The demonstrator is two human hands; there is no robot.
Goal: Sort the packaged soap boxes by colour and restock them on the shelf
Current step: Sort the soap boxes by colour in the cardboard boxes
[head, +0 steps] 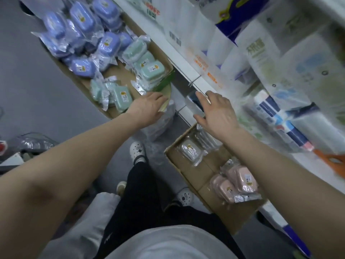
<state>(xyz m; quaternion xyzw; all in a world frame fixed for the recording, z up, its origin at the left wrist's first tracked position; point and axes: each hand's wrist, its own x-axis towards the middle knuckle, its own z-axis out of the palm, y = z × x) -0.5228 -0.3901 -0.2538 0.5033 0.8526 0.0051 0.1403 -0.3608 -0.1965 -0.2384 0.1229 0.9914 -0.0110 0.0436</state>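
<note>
A long cardboard box on the floor holds several blue soap boxes in clear wrap at its far end. Several green soap boxes lie at its near end. My left hand is at the box's near corner, and its thumb and fingers close on the pale flap there. My right hand hovers with fingers spread over the shelf edge, holding nothing. Below it, a smaller cardboard box holds a grey soap box and several pink soap boxes.
White shelves on the right carry tissue packs and toothpaste cartons. A clear plastic bag sits on the floor between the two boxes. My legs and white shoes stand close to the smaller box. Grey floor lies to the left.
</note>
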